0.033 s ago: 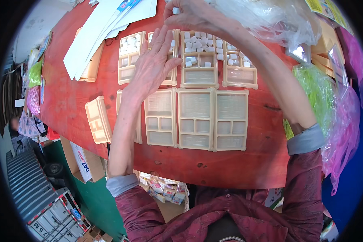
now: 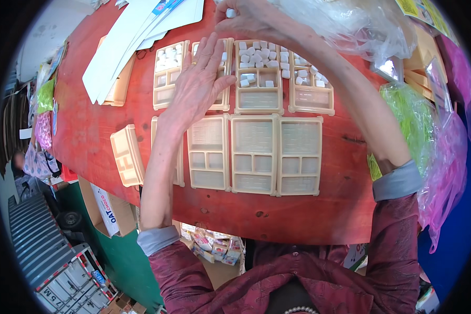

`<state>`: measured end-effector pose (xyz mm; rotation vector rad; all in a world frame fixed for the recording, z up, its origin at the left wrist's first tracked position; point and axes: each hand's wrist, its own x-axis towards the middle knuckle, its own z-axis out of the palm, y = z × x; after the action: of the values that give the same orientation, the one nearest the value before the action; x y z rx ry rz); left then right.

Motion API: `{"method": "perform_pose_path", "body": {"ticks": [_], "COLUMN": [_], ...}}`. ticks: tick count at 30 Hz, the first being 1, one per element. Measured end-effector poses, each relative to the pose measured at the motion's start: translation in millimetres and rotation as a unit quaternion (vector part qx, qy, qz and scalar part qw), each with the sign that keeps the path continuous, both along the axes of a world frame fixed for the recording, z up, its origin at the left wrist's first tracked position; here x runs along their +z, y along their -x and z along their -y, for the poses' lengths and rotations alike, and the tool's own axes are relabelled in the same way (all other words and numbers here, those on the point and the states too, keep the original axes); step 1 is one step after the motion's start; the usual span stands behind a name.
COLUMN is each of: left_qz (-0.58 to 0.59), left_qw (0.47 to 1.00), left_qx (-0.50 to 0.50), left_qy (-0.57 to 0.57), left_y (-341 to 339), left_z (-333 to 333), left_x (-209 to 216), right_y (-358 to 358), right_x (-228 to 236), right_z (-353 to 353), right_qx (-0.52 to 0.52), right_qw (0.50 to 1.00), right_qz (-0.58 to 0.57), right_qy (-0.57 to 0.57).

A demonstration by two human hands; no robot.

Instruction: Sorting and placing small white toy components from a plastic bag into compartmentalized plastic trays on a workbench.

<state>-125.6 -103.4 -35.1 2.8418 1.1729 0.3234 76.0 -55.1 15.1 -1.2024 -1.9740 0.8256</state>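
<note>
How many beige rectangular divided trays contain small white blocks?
4, in the far row: leftmost tray, second tray, partly under the left hand, third tray, and rightmost tray, partly under the right forearm. Others may be hidden.

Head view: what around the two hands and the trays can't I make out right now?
All in the head view:
Second back-row tray from the left: the left hand hides most of its contents.
Front-row tray under the left forearm: the forearm hides most of its compartments.
Rightmost back-row tray: the right forearm hides its upper right part.
Right hand: the top edge cuts part off, obscuring its full grip on the white piece.
</note>
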Motion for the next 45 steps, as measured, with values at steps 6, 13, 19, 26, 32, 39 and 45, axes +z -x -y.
{"method": "perform_pose_path", "body": {"ticks": [6,13,19,26,32,39,45], "left_qz": [0.193,0.083,0.023,0.062,0.085,0.002,0.036], "left_qw": [0.964,0.996,0.999,0.998,0.996,0.997,0.998], "left_qx": [0.056,-0.001,-0.01,0.0,0.004,-0.033,-0.006], "left_qy": [0.172,-0.016,-0.039,0.003,0.006,-0.071,-0.051], "left_y": [-2.5,-31.3,-42.5,-41.4,-36.0,-52.4,-56.1], "left_z": [-1.9,-0.5,5.0,4.2,7.8,28.5,23.7], "left_x": [3.2,9.4,-3.6,-3.7,-0.6,-0.4,-4.6], "right_y": [-21.5,-33.7,-34.6,-34.5,-29.7,-35.6,-30.2], "right_x": [9.3,-7.2,-35.6,-27.2,-20.6,-21.4,-22.7], "right_z": [15.1,16.0,21.7,21.7,23.5,27.2,25.1], "right_qx": [-0.006,0.003,0.005,0.009,-0.015,-0.005,0.006], "right_qw": [0.999,0.979,0.968,0.978,0.977,0.974,0.972], "right_qz": [0.044,0.191,0.184,0.196,0.158,0.218,0.233], "right_qy": [0.011,0.077,-0.171,-0.07,-0.142,-0.066,-0.041]}}
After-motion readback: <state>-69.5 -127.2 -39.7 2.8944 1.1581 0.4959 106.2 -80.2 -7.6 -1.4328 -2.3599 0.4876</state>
